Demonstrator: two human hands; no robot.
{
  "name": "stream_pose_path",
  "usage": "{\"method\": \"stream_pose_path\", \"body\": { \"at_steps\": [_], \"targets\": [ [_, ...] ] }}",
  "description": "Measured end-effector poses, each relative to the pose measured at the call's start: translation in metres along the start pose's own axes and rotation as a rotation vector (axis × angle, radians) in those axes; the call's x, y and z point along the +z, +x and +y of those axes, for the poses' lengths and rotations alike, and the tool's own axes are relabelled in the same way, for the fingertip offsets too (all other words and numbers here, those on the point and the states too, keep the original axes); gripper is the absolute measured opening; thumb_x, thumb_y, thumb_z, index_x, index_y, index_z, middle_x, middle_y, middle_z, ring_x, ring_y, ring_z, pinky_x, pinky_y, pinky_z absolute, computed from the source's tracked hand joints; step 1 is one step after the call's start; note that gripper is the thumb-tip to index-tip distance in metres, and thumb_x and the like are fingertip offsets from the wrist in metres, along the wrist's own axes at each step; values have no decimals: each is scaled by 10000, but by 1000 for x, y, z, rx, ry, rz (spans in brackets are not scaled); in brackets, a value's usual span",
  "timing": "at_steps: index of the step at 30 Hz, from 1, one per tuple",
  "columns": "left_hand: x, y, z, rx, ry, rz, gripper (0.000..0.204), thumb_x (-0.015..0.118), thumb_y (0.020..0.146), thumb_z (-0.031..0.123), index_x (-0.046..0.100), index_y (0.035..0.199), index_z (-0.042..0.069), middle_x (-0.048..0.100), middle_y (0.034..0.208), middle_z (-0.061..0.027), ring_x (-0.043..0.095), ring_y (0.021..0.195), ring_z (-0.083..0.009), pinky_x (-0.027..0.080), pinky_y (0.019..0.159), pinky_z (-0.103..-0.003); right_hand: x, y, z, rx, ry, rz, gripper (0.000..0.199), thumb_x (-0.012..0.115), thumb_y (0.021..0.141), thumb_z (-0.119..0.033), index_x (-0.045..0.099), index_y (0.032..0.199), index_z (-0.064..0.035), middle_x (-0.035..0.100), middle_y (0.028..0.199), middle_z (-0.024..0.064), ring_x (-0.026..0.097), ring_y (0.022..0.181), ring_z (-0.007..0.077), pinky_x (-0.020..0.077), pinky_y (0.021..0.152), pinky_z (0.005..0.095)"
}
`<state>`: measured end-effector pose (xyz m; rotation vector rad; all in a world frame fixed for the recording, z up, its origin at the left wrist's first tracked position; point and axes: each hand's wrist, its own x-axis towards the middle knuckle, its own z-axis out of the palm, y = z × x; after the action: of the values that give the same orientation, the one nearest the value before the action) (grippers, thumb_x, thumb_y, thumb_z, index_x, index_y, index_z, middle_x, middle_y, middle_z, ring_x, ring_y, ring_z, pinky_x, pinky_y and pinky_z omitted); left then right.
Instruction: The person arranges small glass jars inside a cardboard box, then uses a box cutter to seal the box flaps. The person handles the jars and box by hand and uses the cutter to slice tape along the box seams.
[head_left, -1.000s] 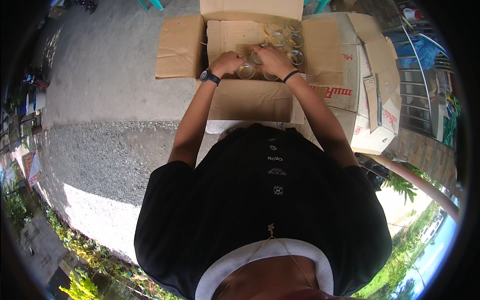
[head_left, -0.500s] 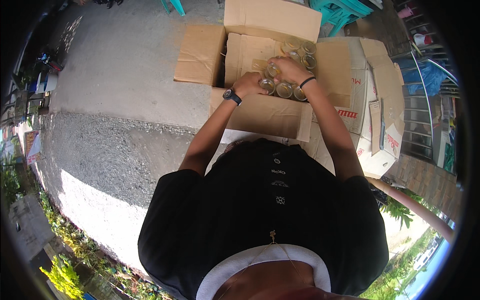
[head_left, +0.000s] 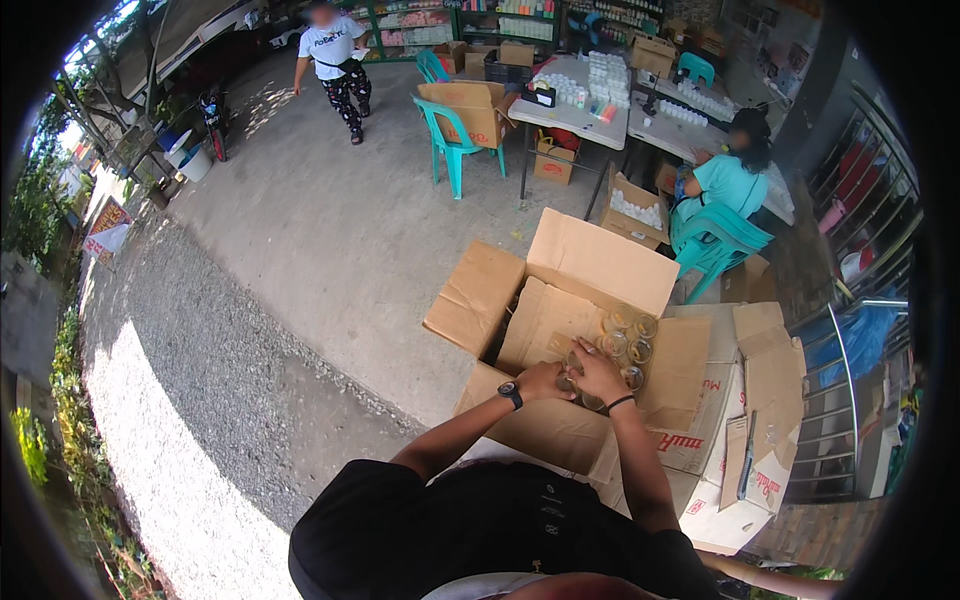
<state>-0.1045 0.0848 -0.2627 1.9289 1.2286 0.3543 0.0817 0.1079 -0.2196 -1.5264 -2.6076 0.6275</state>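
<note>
An open cardboard box point(head_left: 545, 300) with its flaps folded out stands in front of me, and clear glass jars point(head_left: 640, 351) are grouped along its right and near sides. Inside it, my right hand point(head_left: 600, 378) reaches down with fingers closed around a glass jar point(head_left: 573, 361). Close beside it on the left, my left hand point(head_left: 545, 381) is closed against another jar at the near wall, its fingertips partly hidden. A loose cardboard sheet lies under the jars.
Flattened cardboard point(head_left: 715, 400) with a knife-like tool point(head_left: 747, 455) lies to the right. Stacked teal chairs point(head_left: 720, 245) and a seated person point(head_left: 728, 185) are beyond the box. Tables point(head_left: 570, 115) with small bottles stand farther back. Another person point(head_left: 335, 60) is at the far left.
My view has tilted up, bringing tables and two people into sight. Both hands remain among the jars in the box, now closer together.
</note>
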Motion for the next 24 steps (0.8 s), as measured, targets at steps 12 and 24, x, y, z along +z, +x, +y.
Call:
{"method": "stream_pose_path", "body": {
  "at_steps": [12,24],
  "targets": [
    [18,18,-16,73,105,-43,1098,771,676,569,327,1425,-101,433,1345,-393,512,1225,-443,461,1002,-387,10,-22,-10,17,-22,255,565,504,971,-314,360,1481,-119,274,1575,126,217,1467,317,116,1190,530],
    [-1,32,16,-450,-913,-163,860,597,882,449,86,1523,189,368,1462,-153,495,1260,-308,502,896,-497,24,-90,20,456,-91,767,554,382,1033,-285,264,1509,-28,242,1556,237,203,1445,407,184,1183,473]
  ]
}}
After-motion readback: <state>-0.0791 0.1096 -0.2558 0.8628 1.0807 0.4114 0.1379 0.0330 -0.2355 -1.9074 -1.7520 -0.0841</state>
